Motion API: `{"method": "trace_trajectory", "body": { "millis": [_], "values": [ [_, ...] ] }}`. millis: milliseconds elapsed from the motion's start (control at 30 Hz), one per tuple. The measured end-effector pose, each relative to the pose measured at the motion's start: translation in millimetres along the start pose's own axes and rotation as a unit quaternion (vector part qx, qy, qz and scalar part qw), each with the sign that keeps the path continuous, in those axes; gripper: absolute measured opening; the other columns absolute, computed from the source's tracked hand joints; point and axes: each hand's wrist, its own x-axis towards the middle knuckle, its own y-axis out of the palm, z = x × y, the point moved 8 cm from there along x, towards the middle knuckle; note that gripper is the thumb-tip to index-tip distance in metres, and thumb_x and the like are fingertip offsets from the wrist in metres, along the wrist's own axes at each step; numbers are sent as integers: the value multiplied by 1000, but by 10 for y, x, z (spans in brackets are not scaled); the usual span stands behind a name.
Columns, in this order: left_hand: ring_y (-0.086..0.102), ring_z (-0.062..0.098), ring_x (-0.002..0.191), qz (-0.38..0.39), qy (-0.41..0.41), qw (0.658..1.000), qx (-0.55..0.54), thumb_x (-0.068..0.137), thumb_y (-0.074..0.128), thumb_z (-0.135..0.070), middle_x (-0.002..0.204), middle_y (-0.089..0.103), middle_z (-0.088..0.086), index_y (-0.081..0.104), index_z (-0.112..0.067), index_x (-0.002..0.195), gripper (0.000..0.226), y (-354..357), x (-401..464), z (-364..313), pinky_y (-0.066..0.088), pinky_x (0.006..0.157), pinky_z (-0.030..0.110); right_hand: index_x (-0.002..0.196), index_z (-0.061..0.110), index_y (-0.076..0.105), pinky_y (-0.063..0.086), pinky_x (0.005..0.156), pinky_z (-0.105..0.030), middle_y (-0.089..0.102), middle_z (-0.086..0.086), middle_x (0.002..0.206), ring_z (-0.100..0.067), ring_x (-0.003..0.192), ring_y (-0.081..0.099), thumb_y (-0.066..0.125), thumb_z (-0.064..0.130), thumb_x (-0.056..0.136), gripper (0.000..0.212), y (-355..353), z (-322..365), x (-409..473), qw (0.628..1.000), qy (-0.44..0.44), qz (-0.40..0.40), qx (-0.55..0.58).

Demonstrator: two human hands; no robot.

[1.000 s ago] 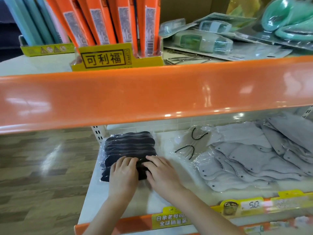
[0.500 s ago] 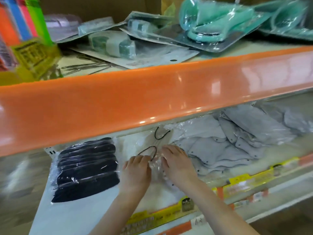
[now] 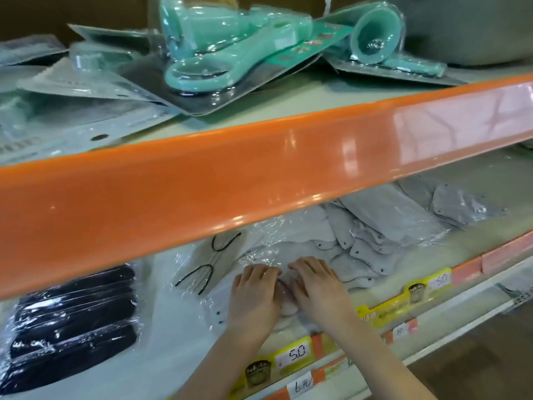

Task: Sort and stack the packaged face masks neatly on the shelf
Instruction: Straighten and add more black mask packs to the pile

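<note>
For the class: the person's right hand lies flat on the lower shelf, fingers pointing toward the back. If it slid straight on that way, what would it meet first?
Most likely the right hand would run into the loose pile of grey packaged masks just beyond its fingers; depth is hard to judge here.

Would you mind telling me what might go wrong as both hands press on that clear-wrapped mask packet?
1. The left hand and right hand press flat on a glossy mask packet; it may slide rather than square up.
2. The loose grey masks alongside overlap unevenly, so a shove could scatter them further.
3. The packet with black ear loops lies close by and might get dragged askew.
</note>
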Motion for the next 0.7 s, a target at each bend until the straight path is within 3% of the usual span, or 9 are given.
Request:
{"method": "trace_trajectory", "body": {
  "millis": [133, 300, 500, 700],
  "values": [
    [63, 17, 84, 9, 20, 1000, 0, 74, 42, -28, 89, 67, -9, 69, -23, 87, 30, 129, 55, -157, 51, 64, 28, 101, 18, 67, 52, 72, -28, 63, 2, 102, -19, 95, 59, 46, 35, 71, 40, 4, -210, 13, 999, -10, 41, -11],
    [66, 17, 84, 42, 25, 999, 11, 72, 41, -34, 91, 67, -8, 69, -22, 90, 35, 242, 58, -266, 53, 65, 29, 109, 14, 65, 55, 77, -32, 63, -1, 110, -22, 99, 62, 47, 37, 74, 46, 52, -335, -18, 994, -30, 105, 20],
    [65, 22, 95, 40, -5, 999, 14, 73, 44, -34, 104, 66, -1, 67, -19, 99, 39, 327, -49, -302, 53, 77, 37, 129, 19, 56, 40, 104, -34, 52, 4, 132, -16, 126, 45, 41, 56, 72, 69, 107, -452, -28, 982, -44, 171, 72],
    [58, 24, 111, 37, 16, 999, 7, 65, 43, -29, 119, 63, 2, 52, -22, 116, 52, 357, -153, -365, 49, 92, 43, 124, 24, 60, 33, 102, -23, 56, 9, 127, -13, 122, 47, 43, 60, 70, 67, 114, -535, 7, 979, -51, 168, 107]
  ]
}}
